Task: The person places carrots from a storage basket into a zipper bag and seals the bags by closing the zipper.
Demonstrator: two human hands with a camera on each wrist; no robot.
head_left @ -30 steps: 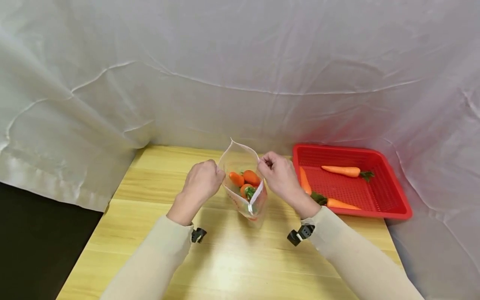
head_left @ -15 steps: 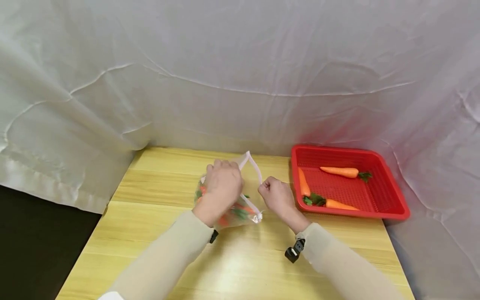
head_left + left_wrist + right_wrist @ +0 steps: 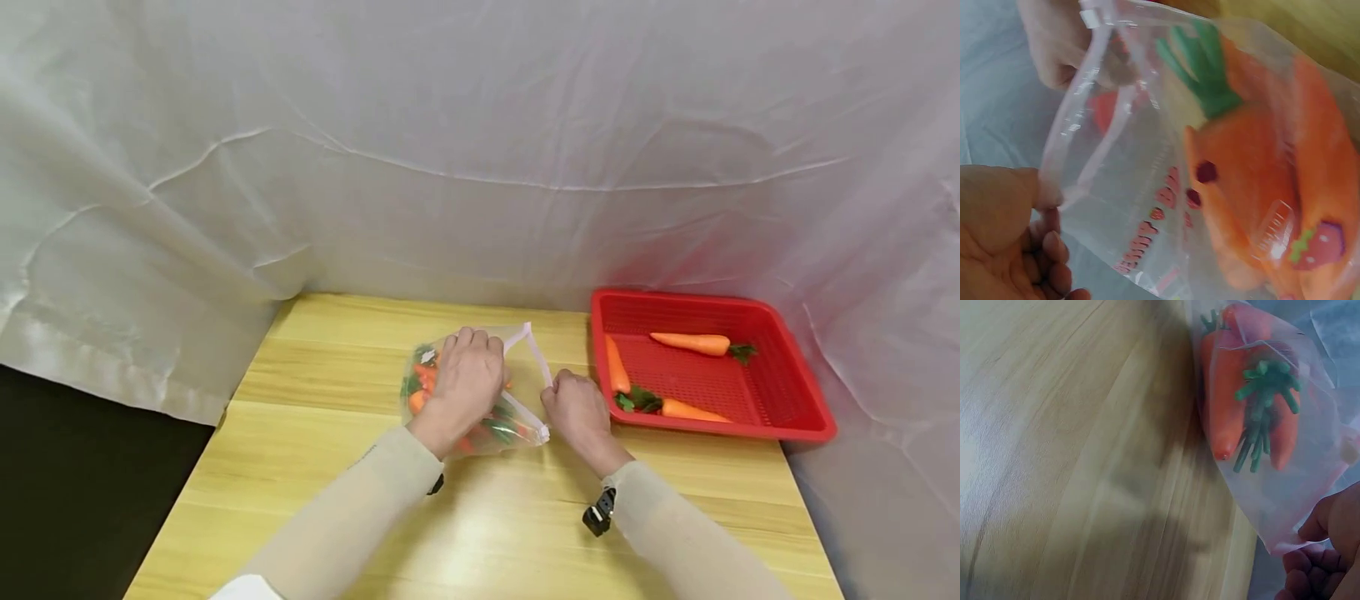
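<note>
A clear zip bag (image 3: pixel 525 383) lies tipped over on the table, mouth gaping to the right. Toy-like orange carrots (image 3: pixel 1241 181) with green tops fill it, seen through the plastic, which bears red strawberry prints. My left hand (image 3: pixel 472 371) lies over the bag in the head view; in the left wrist view its thumb and fingers pinch the bag's mouth. On the other side of the opening, my right hand (image 3: pixel 581 412) pinches the rim, as the right wrist view also shows at the bag's edge. A whitish zip slider (image 3: pixel 543 433) sits at the near corner of the mouth.
A red perforated basket (image 3: pixel 787 358) stands right of my right hand, with a carrot (image 3: pixel 690 342) at its back and two more along its left and front sides. Light wood table (image 3: pixel 480 517) lies beneath. Grey sheeting (image 3: pixel 480 167) hangs behind.
The bag went from upright, mouth up, to tipped with its mouth facing right. My left hand moved right over it, and my right hand came lower and nearer; both shifted slightly right since.
</note>
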